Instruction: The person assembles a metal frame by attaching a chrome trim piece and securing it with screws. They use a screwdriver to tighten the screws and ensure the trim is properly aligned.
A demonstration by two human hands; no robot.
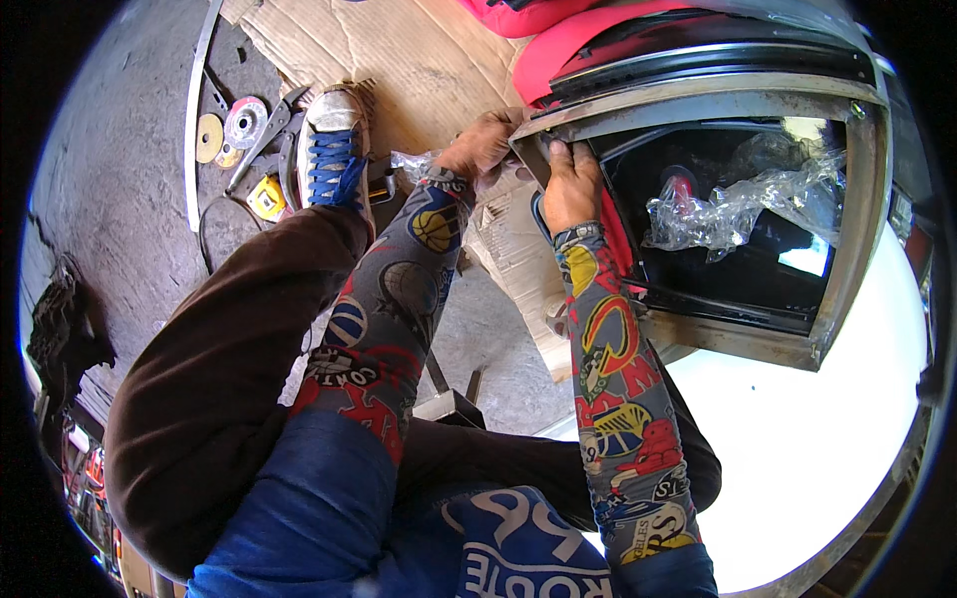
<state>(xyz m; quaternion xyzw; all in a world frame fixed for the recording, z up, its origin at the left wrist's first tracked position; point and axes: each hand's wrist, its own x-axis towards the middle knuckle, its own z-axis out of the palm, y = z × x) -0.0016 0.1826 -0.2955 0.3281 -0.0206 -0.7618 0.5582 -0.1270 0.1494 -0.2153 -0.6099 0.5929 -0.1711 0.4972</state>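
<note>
A rectangular frame of brownish, rust-marked metal [740,339] stands tilted at the upper right, its near left corner toward me. My left hand [480,149] is curled at the outside of that corner, with some fingers hidden behind it. Just to the right, my right hand [572,189] grips the frame's left side, fingers reaching inside the edge. Within the frame's opening show a dark glossy panel [718,284] and crumpled clear plastic wrap [713,214]. Red material [620,234] shows right beside my right hand.
Flattened cardboard [399,50] covers the floor ahead. By my shoe [334,149] lie locking pliers [261,140], grinding discs [245,122], a yellow tape measure [267,198] and a long metal strip [196,120]. A bright white round surface [797,448] sits at the right.
</note>
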